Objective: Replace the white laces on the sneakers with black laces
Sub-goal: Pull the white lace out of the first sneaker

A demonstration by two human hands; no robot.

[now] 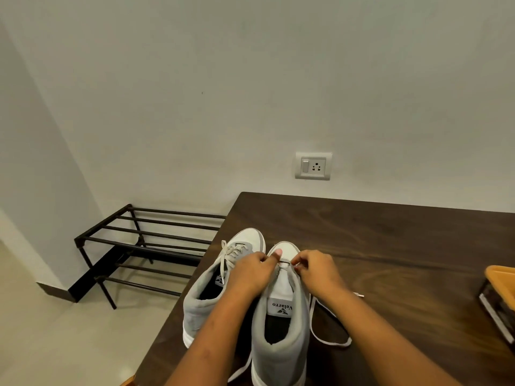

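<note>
Sneakers (280, 355) sit at table's (390, 232) left edge, left sneaker (195, 307) overhanging it. Bare wood 12 to 2 o'clock, box (498, 296) at 3. Black lace (284, 263) spans right sneaker's (284, 288) toe-end eyelets. Right hand (317, 270) pinches one end. Left hand (250, 271) probably pinches the other, fingertips hidden. White lace (328, 341) loose at 4.

Both bare forearms reach forward and converge, the left hand (252, 271) with fingers curled and thumb stretched ahead, its grip hidden, the right hand (317, 270) knuckles-up, its fingertips (297, 268) pinching a black lace (284, 263).
</note>
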